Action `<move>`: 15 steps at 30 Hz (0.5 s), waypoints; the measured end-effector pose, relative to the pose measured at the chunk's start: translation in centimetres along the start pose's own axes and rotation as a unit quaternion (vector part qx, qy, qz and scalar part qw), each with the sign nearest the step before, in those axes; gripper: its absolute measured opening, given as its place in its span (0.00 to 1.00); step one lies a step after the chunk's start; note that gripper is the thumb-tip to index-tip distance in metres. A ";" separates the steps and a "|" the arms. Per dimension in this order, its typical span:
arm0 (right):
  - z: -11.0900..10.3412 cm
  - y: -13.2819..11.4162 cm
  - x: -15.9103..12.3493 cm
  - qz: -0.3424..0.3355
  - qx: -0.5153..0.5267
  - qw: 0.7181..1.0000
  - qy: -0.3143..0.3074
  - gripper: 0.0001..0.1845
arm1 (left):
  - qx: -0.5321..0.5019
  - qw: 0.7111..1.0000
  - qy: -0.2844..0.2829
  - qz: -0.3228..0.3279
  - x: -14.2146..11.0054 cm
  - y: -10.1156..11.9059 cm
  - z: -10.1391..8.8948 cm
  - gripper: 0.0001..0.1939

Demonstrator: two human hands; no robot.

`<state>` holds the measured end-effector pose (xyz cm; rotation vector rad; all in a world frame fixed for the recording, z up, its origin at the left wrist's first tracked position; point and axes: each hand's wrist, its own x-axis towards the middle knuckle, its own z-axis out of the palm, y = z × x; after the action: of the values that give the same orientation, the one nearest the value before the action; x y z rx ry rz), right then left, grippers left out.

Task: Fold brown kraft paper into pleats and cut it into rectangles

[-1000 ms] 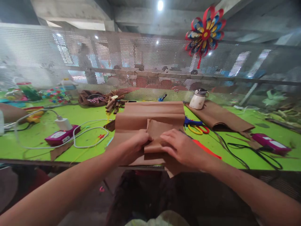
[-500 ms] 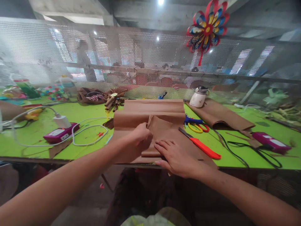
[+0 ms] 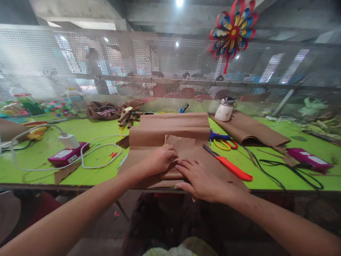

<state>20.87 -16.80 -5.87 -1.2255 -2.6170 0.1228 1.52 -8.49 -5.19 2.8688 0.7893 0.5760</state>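
A large sheet of brown paper lies folded in waves on the green table in front of me. On it sits a smaller folded brown piece. My left hand presses down on the left part of that piece, fingers curled onto it. Flat on the paper at the table's near edge lies my right hand, fingers stretched out towards the left hand. An orange-handled utility knife rests on the paper just right of my right hand.
Blue, yellow and red scissors lie beyond the knife. More brown paper and a white pot sit at the back right. Pink devices with cables flank both sides. A perforated metal screen backs the table; a paper pinwheel hangs above.
The raised flap of the small brown piece has been laid down flat. My left hand moved down onto it. My right hand slid back towards the table's edge and flattened, uncovering the knife.
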 end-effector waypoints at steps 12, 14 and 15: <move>-0.5 0.2 -0.2 -0.012 0.014 1.000 0.014 0.26 | 0.007 0.999 -0.016 0.027 -0.3 -0.9 1.5 0.15; -0.8 0.1 -0.5 -0.020 0.003 0.999 0.044 0.22 | 0.013 0.999 -0.011 0.029 -0.4 -1.0 1.6 0.15; -1.0 0.1 -0.6 -0.023 -0.001 0.998 0.055 0.20 | 0.014 0.999 -0.010 0.028 -0.4 -1.1 1.7 0.15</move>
<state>21.58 -17.18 -5.06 -1.1385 -2.5492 0.0448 1.34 -7.77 -7.12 2.9262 0.7232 0.5471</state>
